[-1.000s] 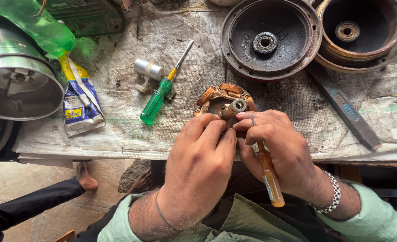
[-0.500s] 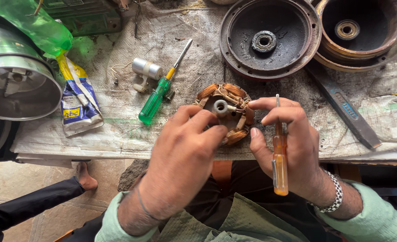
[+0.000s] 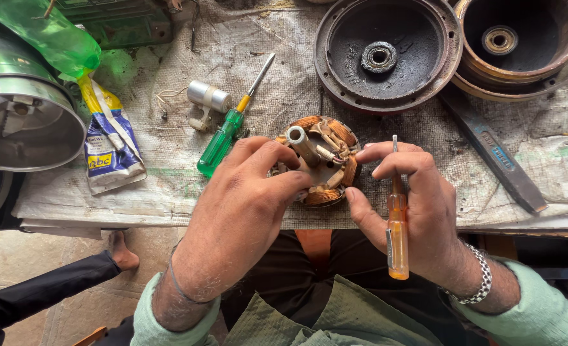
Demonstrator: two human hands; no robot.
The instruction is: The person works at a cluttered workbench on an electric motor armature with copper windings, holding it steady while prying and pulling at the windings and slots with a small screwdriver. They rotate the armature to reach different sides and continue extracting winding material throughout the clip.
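Observation:
A round motor stator (image 3: 322,157) with copper windings and a short metal shaft sits at the bench's near edge, tilted toward me. My left hand (image 3: 249,198) grips its left side, fingers over the rim. My right hand (image 3: 418,205) touches the stator's right side with thumb and forefinger while an orange-handled screwdriver (image 3: 397,230) is tucked under its fingers, blade pointing up and away from me.
A green-handled screwdriver (image 3: 223,138) and a small silver capacitor (image 3: 208,97) lie left of the stator. Two dark round motor housings (image 3: 386,54) (image 3: 521,41) stand at the back right, a blue-handled flat tool (image 3: 499,160) beside them. A metal drum (image 3: 21,112), a printed pouch (image 3: 108,154) and green plastic (image 3: 47,35) are left.
The stator has been lifted and tilted so its windings and shaft show. My right hand shifted right, and the orange screwdriver now stands upright in it.

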